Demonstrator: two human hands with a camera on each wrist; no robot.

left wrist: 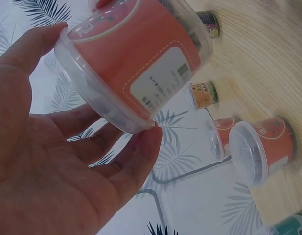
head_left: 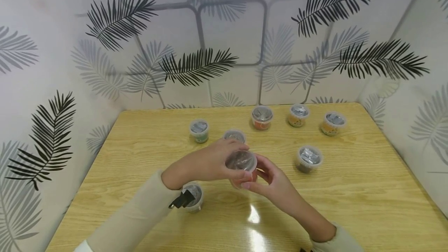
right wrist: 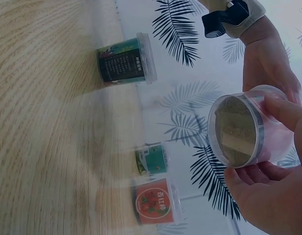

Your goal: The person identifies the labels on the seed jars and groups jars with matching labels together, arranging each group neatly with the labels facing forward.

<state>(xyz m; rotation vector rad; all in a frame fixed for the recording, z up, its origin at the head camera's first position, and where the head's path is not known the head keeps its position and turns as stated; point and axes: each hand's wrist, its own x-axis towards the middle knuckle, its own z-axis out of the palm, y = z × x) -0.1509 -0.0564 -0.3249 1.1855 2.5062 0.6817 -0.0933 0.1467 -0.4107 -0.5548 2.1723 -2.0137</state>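
Observation:
Both hands hold a clear plastic tub (head_left: 241, 161) with a red label and a clear lid, raised over the table. My left hand (head_left: 212, 160) grips it from the left, and in the left wrist view its fingertips press the rim of the lid. From the right, my right hand (head_left: 276, 185) holds the lower part between thumb and fingers. The right wrist view shows the bottom of this tub (right wrist: 235, 131) facing the camera. Just behind the left hand stands another tub (head_left: 234, 135), partly hidden by it. One more tub (head_left: 195, 198) sits beside the left wrist, partly covered by the sleeve.
Other lidded tubs stand on the wooden table (head_left: 364, 189): a green one (head_left: 199, 130) back left, a red one (head_left: 261, 118) at the back, two orange ones (head_left: 298, 115) back right, and a dark one (head_left: 309, 159) right of the hands. Leaf-patterned walls enclose the table's back and sides.

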